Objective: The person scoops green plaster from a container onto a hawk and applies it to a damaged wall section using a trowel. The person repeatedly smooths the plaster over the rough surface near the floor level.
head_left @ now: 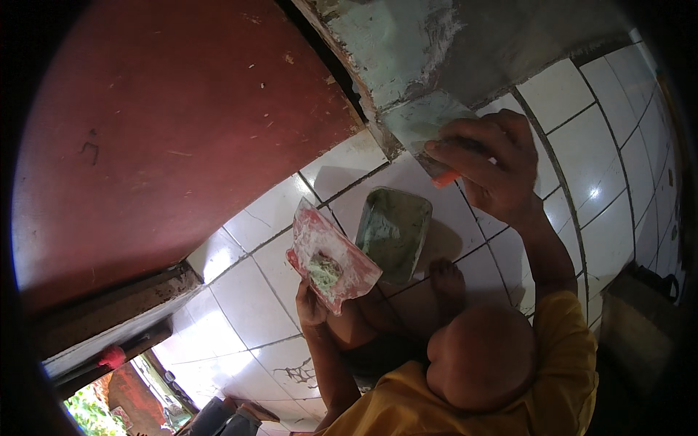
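Observation:
My left hand (311, 304) grips the lower edge of a flat, red-and-white smeared board (342, 251). A lump of pale green putty (323, 273) sits on the board. On the right, my raised right hand (502, 163) is closed around a broad putty knife (422, 123), with a bit of orange (445, 178) showing below the fingers. The blade lies over the foot of the patchy grey-green wall (392, 51); I cannot tell whether it touches. Between my hands, a rectangular green tub (394, 236) smeared with filler stands on the floor.
A large reddish-brown door panel (182, 131) fills the upper left, beside a dark gap at the wall's edge. White tiles (273, 221) with dark joints cover the floor. My bare foot (446, 282) rests close to the tub. Daylight enters through an opening (123, 400) at lower left.

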`<state>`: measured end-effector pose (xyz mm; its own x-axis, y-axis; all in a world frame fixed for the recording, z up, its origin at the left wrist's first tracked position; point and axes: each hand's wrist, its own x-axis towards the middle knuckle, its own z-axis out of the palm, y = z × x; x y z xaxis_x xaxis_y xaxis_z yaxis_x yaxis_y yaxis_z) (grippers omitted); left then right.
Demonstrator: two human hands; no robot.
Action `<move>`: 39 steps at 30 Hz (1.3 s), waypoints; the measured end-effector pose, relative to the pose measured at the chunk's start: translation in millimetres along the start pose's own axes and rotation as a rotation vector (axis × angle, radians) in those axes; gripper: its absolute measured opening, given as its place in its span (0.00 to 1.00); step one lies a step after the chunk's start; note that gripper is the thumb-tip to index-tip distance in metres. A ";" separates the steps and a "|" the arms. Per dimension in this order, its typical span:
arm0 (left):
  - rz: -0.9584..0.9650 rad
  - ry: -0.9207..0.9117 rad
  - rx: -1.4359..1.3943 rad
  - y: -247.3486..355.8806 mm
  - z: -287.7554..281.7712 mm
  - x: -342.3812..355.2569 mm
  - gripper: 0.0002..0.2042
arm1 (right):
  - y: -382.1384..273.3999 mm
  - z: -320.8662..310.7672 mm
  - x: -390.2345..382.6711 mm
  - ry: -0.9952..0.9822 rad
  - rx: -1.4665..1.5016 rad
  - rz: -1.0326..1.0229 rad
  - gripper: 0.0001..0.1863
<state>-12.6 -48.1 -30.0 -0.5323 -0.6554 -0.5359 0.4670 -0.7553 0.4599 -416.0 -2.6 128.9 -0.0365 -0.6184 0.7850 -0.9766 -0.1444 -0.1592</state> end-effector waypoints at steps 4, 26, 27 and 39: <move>0.013 0.054 0.024 -1.8 -1.6 -0.6 0.25 | 7.2 8.6 1.0 -0.098 -0.020 0.013 0.19; -0.002 0.028 -0.026 -1.8 6.3 -0.1 0.21 | 35.1 -16.5 42.5 -0.194 -0.001 -0.077 0.14; -0.008 0.031 -0.034 -2.1 6.7 0.7 0.21 | 36.1 -17.2 46.6 -0.191 -0.010 -0.089 0.14; 0.020 0.031 -0.033 -1.6 16.4 0.8 0.23 | 25.5 -49.3 93.8 0.002 0.008 -0.167 0.06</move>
<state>-25.4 -47.5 -19.6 -0.5005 -0.6695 -0.5489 0.5004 -0.7411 0.4476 -454.8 -26.2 227.9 0.1254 -0.5842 0.8019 -0.9676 -0.2506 -0.0313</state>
